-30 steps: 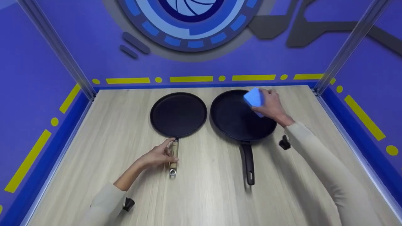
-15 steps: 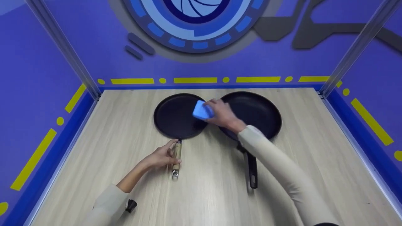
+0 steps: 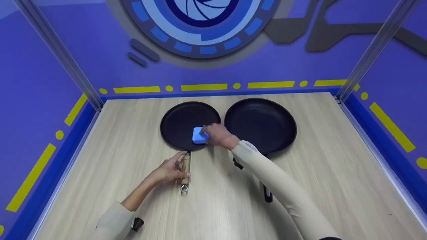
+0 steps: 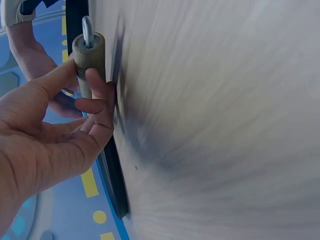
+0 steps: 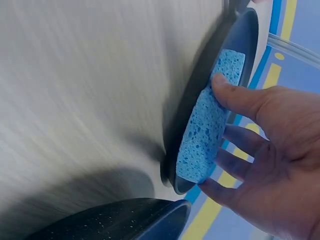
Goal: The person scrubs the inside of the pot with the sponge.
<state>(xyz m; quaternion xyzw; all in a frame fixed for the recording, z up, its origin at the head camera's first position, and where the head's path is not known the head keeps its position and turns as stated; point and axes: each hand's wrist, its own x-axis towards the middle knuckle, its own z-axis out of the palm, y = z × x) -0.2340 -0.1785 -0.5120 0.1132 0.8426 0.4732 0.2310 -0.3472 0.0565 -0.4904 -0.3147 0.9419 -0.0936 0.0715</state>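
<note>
A flat black pan point(image 3: 181, 120) with a wooden handle point(image 3: 185, 168) lies at the left of the table. My left hand point(image 3: 168, 169) grips that handle, its thumb and fingers around the wood; a metal ring shows at the handle's end in the left wrist view. My right hand point(image 3: 218, 135) holds a blue sponge point(image 5: 202, 132) between thumb and fingers, over the near right part of the flat pan. Whether the sponge touches the pan's surface I cannot tell. A deeper black frying pan point(image 3: 263, 123) stands just to the right, its black handle point(image 3: 268, 195) partly hidden by my right sleeve.
Both pans lie on a light wooden table point(image 3: 110, 140). Blue panels with yellow marks point(image 3: 203, 87) enclose the back and both sides. The right forearm point(image 3: 283, 180) crosses over the deeper pan's handle. Metal posts stand at the back corners.
My right hand has carried the sponge leftward from above the deeper frying pan to the flat pan, then nearer its handle. The left hand keeps its grip on the wooden handle.
</note>
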